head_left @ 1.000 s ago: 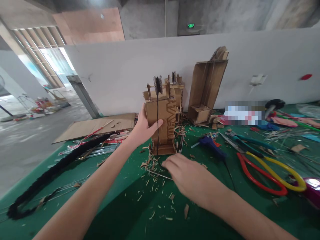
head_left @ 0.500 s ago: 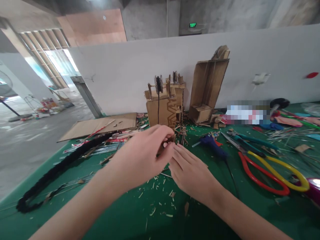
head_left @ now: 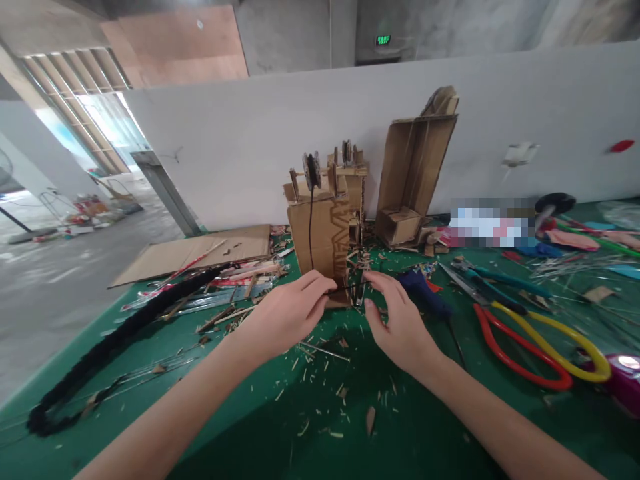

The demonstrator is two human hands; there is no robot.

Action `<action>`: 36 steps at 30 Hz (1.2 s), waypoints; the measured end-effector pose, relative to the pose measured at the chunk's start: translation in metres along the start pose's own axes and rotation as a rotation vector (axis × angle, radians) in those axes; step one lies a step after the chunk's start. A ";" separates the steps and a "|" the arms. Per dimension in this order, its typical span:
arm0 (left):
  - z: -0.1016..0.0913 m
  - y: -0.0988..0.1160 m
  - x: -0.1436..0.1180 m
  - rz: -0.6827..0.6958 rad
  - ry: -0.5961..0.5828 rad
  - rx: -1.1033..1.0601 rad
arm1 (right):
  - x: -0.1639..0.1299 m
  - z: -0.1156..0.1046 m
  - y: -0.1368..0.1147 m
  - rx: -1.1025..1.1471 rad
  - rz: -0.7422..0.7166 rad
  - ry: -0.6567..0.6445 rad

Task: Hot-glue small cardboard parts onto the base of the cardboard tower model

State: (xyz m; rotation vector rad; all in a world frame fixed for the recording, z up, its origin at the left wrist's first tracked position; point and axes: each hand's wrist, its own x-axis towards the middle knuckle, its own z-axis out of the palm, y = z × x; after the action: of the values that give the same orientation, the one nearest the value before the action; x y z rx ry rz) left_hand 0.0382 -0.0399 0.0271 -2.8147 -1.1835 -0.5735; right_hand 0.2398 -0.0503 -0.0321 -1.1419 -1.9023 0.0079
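Both our hands have spread apart since half a second ago: left hand (head_left: 290, 313) and right hand (head_left: 400, 327) now each pinch an end of a thin black thread (head_left: 345, 287), stretched taut at the foot of the cardboard tower (head_left: 320, 233) on the green surface (head_left: 325, 427). We judge the thread ready for fastening.

Both forearms are bare to the frame's edge, each grip ungloved, without rings or watch.
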 end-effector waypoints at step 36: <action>0.045 0.014 0.034 -0.110 -0.026 0.244 | 0.027 0.011 0.018 0.312 0.222 -0.290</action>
State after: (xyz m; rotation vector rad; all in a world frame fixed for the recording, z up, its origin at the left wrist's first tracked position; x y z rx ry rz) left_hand 0.0845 -0.0192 -0.0015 -2.5748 -1.3199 -0.3690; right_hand 0.2398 -0.0165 -0.0275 -1.1748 -1.9252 0.6011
